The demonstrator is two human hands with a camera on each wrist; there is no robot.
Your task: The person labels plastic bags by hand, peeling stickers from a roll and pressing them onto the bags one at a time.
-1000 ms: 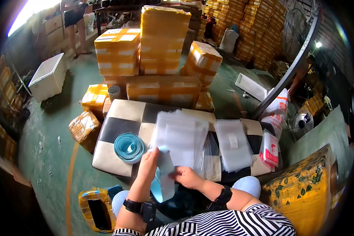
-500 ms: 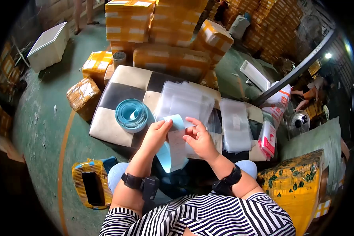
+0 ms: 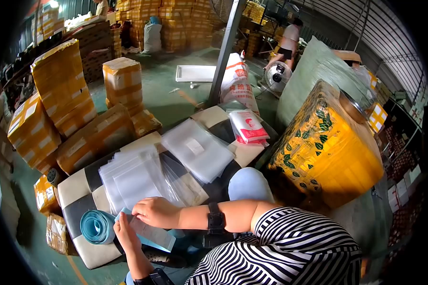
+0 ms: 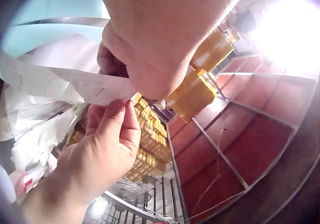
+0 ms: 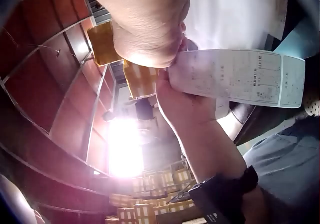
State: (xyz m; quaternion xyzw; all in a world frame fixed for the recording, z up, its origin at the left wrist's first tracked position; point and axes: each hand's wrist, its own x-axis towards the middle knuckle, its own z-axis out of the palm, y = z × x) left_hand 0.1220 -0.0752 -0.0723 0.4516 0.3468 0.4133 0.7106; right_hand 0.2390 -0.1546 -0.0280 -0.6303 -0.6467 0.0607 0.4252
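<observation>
A strip of printed shipping labels with light-blue backing (image 3: 153, 236) runs between my two hands, rows of small print on its white face (image 5: 230, 76). My left hand (image 3: 125, 233) pinches it beside the blue label roll (image 3: 97, 227), which sits on the checkered bench. My right hand (image 3: 157, 212) lies just right of it, thumb and fingertips pinching the strip's edge, as the left wrist view shows with the right hand (image 4: 102, 146) under the paper. In the right wrist view my left hand (image 5: 185, 104) grips the strip from below; its fingertips are partly hidden.
Clear plastic bags (image 3: 138, 178) and a second bag stack (image 3: 197, 149) lie on the checkered bench (image 3: 81, 211). A red-and-white packet (image 3: 248, 127) sits at its far end. Taped boxes (image 3: 88, 137) stand behind; a large yellow taped parcel (image 3: 328, 147) is at the right.
The head view has swung right. My right hand, spread beside the strip half a second ago, now pinches it. My left hand keeps hold of the strip near the roll.
</observation>
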